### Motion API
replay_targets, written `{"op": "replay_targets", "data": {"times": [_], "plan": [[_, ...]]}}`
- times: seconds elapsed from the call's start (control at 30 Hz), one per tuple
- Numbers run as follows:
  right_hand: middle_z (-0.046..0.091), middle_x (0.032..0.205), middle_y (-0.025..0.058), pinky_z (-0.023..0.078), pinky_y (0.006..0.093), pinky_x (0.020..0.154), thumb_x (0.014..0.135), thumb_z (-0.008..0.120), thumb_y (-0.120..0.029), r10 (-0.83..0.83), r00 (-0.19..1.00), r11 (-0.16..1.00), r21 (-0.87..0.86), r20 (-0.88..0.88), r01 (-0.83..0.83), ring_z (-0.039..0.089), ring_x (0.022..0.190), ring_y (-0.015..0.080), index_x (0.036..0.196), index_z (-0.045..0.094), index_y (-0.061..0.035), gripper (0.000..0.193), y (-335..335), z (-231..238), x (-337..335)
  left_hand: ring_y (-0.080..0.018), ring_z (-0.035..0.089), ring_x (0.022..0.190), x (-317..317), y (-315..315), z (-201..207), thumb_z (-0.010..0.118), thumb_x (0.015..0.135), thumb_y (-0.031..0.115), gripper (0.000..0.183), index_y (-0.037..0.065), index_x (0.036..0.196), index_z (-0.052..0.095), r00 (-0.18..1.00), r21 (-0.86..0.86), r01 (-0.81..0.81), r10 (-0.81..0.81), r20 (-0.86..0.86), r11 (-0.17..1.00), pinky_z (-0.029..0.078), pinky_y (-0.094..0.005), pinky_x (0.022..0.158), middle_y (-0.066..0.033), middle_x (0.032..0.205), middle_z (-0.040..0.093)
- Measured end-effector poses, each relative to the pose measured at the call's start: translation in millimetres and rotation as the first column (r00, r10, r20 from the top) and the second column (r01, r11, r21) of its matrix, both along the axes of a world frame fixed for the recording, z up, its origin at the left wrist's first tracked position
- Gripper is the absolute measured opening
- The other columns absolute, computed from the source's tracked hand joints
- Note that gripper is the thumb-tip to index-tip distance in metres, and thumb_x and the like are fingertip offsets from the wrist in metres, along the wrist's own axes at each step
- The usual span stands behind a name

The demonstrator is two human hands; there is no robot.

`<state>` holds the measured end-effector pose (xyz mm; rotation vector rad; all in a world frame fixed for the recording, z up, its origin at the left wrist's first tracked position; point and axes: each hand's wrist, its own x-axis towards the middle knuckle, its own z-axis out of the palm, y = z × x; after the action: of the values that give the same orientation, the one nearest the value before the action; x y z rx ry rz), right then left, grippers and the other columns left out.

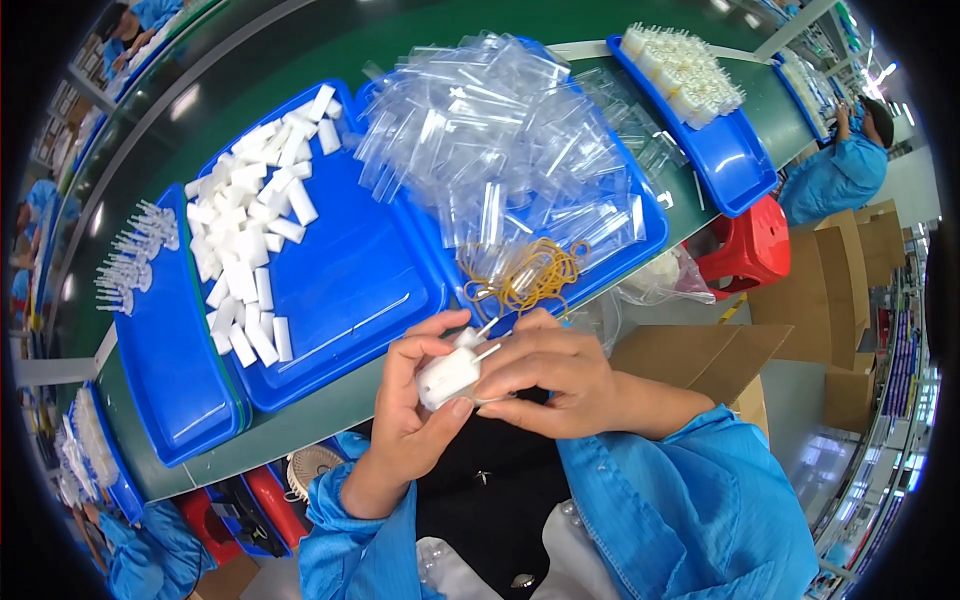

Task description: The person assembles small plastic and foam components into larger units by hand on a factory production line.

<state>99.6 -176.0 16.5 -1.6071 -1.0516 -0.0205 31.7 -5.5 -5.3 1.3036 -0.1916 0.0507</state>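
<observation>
Just in front of my body, at the near edge of the table, my left hand [412,418] is closed around a small white block-shaped piece [448,378]. Thin pale stems stick out of its upper right side. The fingertips of my right hand [550,372] press on the same piece from the right, partly covering it. Right beyond my hands lies a tangle of yellow-brown rubber bands [535,277], on the near end of a blue tray [655,212]. Clear plastic sleeves [490,125] are heaped over that tray.
Left of the sleeves, a blue tray [350,265] holds many white blocks [245,240]. Clear stemmed parts [135,255] lie in a narrower blue tray [185,385]. Another tray [735,165] at the far right carries packed white pieces [680,75]. A red stool [745,250] and cardboard boxes [810,300] stand beside the table.
</observation>
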Motion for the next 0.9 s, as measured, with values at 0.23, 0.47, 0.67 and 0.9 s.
{"op": "replay_targets", "data": {"times": [0.23,0.47,0.67,0.9], "plan": [[0.065,0.091,0.0027,0.042,0.0298,0.073,0.071,0.071,-0.008,0.041,0.999,0.999,-0.008,0.03,-0.04,0.062,0.083,0.0179,0.088,0.065,-0.0101,0.018,-5,3,6,-0.0202,0.044,0.114,3,-4,-3,0.056,0.082,0.004,0.028,0.004,0.105,0.04,0.994,-0.144,0.047,-0.06,-0.091,0.988,0.034,-0.0336,0.096,-0.0205,0.13,0.036],[0.063,0.091,0.005,0.042,0.0319,0.073,0.069,0.071,-0.008,-0.074,0.996,0.989,-0.124,0.047,0.079,0.06,0.086,0.0215,0.089,0.064,-0.0096,0.021,-17,15,49,-0.0196,0.049,0.107,2,-5,-4,0.055,0.084,0.006,0.02,0.002,0.101,0.043,0.98,-0.129,-0.052,0.026,-0.195,0.99,0.044,-0.0323,0.085,-0.0179,0.13,0.038],[0.053,0.097,0.0089,0.041,0.0344,0.077,0.066,0.072,-0.008,-0.191,0.94,0.791,-0.522,0.282,0.317,0.051,0.091,0.0259,0.092,0.062,-0.0084,0.028,-15,9,69,-0.0162,0.045,0.105,0,-5,0,0.058,0.084,0.007,0.018,0.002,0.098,0.047,0.985,0.01,-0.115,0.115,-0.125,0.993,0.036,-0.0288,0.089,-0.0166,0.129,0.039],[0.053,0.092,0.0091,0.043,0.0307,0.065,0.07,0.069,-0.006,-0.22,0.936,0.873,-0.373,0.275,0.315,0.053,0.079,0.0256,0.092,0.06,-0.0077,0.024,-11,6,77,-0.018,0.045,0.107,2,-2,-3,0.061,0.082,0.006,0.021,0.002,0.1,0.051,0.986,0.117,-0.156,0.161,-0.035,0.981,0.036,-0.0293,0.089,-0.016,0.128,0.039]]}}
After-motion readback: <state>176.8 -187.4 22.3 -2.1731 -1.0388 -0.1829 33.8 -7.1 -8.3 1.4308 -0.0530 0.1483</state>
